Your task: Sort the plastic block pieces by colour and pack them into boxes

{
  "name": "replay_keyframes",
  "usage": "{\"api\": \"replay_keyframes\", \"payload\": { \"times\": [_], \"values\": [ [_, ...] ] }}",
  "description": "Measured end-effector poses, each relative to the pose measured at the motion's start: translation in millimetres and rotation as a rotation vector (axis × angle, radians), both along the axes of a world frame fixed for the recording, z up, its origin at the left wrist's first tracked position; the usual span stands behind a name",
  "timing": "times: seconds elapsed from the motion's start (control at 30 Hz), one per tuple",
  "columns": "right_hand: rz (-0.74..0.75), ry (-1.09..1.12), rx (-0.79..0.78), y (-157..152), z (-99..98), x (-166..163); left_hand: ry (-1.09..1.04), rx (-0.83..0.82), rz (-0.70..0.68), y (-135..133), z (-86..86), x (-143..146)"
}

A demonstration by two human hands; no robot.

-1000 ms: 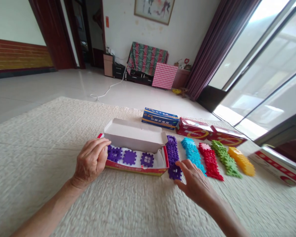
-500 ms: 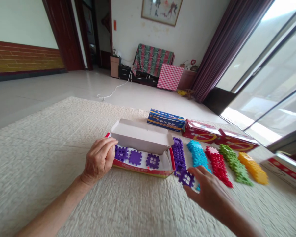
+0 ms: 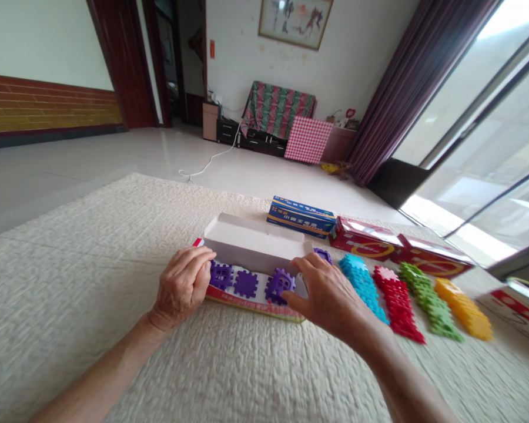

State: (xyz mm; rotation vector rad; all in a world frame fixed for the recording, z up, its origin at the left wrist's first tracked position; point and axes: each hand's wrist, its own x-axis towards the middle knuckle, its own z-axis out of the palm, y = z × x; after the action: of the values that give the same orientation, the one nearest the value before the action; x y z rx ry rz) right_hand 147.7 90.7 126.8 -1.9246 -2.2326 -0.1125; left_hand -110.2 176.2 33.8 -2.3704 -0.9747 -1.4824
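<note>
An open cardboard box (image 3: 255,309) with a red front edge and a raised white lid flap (image 3: 260,233) rests on the mat. Its left end is gripped by my left hand (image 3: 181,285), fingers closed over the rim. Inside, purple notched plastic tiles lie in a row on white lining, among them a solid tile (image 3: 245,284). Over the right part of the box, my right hand (image 3: 326,291) pinches a purple window tile (image 3: 284,281) between thumb and fingers, overlapping a tile below. My right hand mostly hides a row of purple tiles (image 3: 322,255) beyond the box.
To the right lie overlapping rows of blue tiles (image 3: 362,286), red tiles (image 3: 397,302), green tiles (image 3: 429,299) and yellow tiles (image 3: 464,308). Behind stand a blue box (image 3: 302,218) and red boxes (image 3: 365,238). A white-and-red box (image 3: 518,308) sits at far right.
My right hand has moved left with the purple window tile, from beside the purple row to over the box's right part. My left hand stays on the box's left end.
</note>
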Motion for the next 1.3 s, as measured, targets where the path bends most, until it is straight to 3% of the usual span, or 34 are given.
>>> {"api": "replay_keyframes", "payload": {
  "times": [0.13, 0.23, 0.43, 0.57, 0.67, 0.9, 1.03, 1.17, 1.3],
  "values": [
    [-0.032, 0.031, 0.100, -11, -1.2, 19, 0.005, 0.004, 0.001, 0, 0.8, 0],
    [-0.085, 0.049, 0.076, -19, -5.8, 43, 0.006, 0.013, 0.002, 1, 0.6, 1],
    [-0.187, 0.011, -0.073, -34, -47.4, 83, 0.001, 0.028, -0.005, 2, -1.8, 1],
    [-0.166, 0.002, -0.048, -42, -73.2, 84, 0.006, 0.032, -0.008, 2, -2.2, -1],
    [-0.175, 0.003, -0.063, -44, -76.8, 78, 0.011, 0.032, -0.007, 2, -1.6, -1],
    [-0.137, 0.040, -0.228, -55, -73.0, 72, 0.016, 0.046, -0.004, 2, -1.0, -1],
    [-0.125, 0.055, -0.238, -62, -66.7, 80, 0.009, 0.045, 0.001, 1, -0.7, 0],
    [-0.099, 0.087, -0.055, -54, -32.7, 78, 0.000, 0.033, 0.000, 1, -0.5, 1],
    [0.035, 0.128, 0.074, -28, 5.8, 39, -0.004, 0.013, -0.006, 1, -1.0, 1]
  ]
}}
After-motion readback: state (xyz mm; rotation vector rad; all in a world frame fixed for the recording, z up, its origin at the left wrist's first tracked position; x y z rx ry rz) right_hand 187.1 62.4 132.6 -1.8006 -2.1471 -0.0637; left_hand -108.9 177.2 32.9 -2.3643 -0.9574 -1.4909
